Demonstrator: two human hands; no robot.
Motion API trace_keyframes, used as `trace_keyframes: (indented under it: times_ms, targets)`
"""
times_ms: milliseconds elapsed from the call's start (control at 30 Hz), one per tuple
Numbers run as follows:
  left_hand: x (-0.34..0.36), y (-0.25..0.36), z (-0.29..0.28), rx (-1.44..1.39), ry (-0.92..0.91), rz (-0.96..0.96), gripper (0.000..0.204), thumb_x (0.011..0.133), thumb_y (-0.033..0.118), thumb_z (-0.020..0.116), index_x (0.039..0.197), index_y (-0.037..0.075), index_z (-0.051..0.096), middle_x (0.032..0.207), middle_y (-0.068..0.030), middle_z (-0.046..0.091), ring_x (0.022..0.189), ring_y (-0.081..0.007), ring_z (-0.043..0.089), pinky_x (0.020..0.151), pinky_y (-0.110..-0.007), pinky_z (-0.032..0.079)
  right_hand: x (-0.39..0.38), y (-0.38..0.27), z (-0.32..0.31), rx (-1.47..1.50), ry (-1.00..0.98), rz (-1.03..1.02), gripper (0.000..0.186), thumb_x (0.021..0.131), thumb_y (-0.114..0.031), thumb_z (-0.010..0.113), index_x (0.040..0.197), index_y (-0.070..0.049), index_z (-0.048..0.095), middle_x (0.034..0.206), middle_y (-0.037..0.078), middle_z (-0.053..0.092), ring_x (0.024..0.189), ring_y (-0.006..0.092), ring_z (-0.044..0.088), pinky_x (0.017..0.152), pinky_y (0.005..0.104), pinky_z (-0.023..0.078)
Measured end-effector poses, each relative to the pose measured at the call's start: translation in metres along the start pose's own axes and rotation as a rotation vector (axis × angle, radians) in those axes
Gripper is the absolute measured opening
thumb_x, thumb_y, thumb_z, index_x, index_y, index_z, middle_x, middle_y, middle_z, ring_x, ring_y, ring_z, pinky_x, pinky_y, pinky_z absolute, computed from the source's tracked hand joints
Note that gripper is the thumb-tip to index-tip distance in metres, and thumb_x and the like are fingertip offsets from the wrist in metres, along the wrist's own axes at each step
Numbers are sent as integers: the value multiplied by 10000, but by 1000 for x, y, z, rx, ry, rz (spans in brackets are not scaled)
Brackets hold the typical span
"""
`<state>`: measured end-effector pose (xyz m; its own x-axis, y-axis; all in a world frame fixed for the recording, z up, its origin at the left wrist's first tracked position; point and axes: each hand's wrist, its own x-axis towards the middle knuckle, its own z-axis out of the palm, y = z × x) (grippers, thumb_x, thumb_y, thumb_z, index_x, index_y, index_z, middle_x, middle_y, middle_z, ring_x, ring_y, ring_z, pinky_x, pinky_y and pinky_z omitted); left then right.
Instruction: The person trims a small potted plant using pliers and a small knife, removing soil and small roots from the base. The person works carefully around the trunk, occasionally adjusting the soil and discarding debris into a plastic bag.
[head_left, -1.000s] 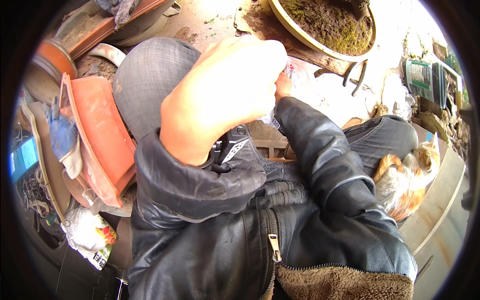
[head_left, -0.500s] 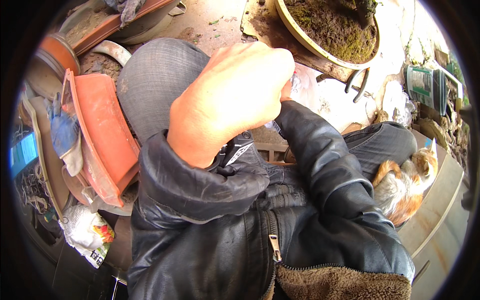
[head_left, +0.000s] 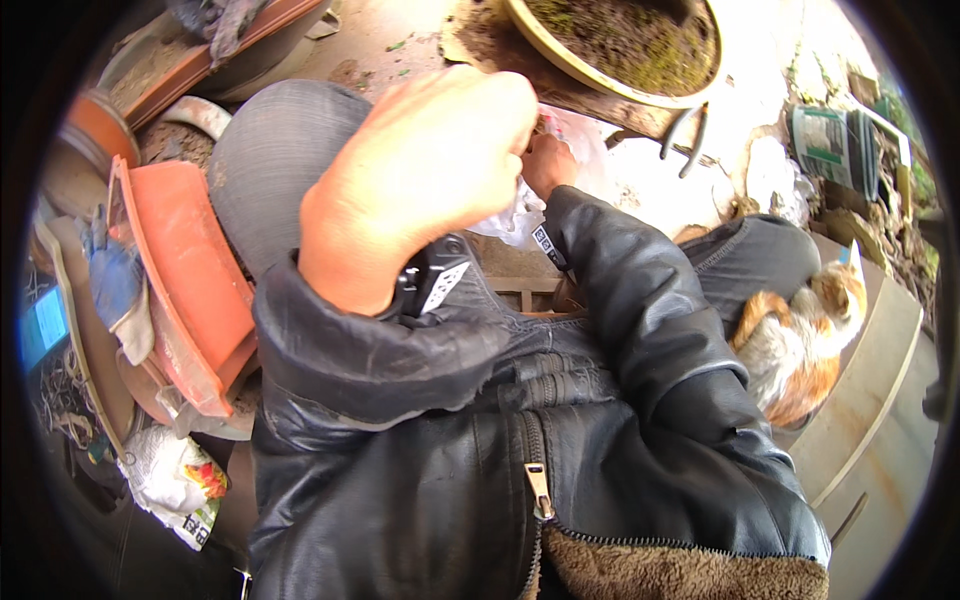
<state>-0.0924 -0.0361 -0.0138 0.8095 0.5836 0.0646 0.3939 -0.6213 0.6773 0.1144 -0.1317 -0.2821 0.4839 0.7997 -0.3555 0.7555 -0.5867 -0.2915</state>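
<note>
My left hand (head_left: 425, 165) is raised over my lap, its back turned up and its fingers curled down out of sight; whatever they hold is hidden. Just to its right, my smaller-looking right hand (head_left: 551, 166) is closed at a thin, clear plastic bag (head_left: 592, 150) with some red print. The bag's crumpled film spreads around the right hand and below the left. Something brownish shows at the bag's mouth between the hands, too small to name.
A round planter (head_left: 720, 45) of mossy soil stands ahead, beside black curved tool handles (head_left: 684, 140). On the left are orange plastic pots (head_left: 195, 265), a blue-and-white work glove (head_left: 122, 285) and a printed bag (head_left: 175, 480). An orange-and-white cat (head_left: 800, 340) lies at my right.
My view has shifted slightly, so the surroundings sit a little further left. The hands have come apart a little, and the right hand and more of the bag now show beside the left.
</note>
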Motion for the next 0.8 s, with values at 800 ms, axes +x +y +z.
trace_keyframes:
  times_ms: [800]
  targets:
    - [31, 25, 3, -428, 262, -194, 237, 946, 188, 768, 1089, 0, 793, 820, -109, 773, 725, -183, 727, 713, -337, 573, -137, -39, -223, 1566, -238, -72, 177, 1011, -205, 774, 1082, -45, 751, 834, 33, 751, 592, 68, 589, 524, 199, 420]
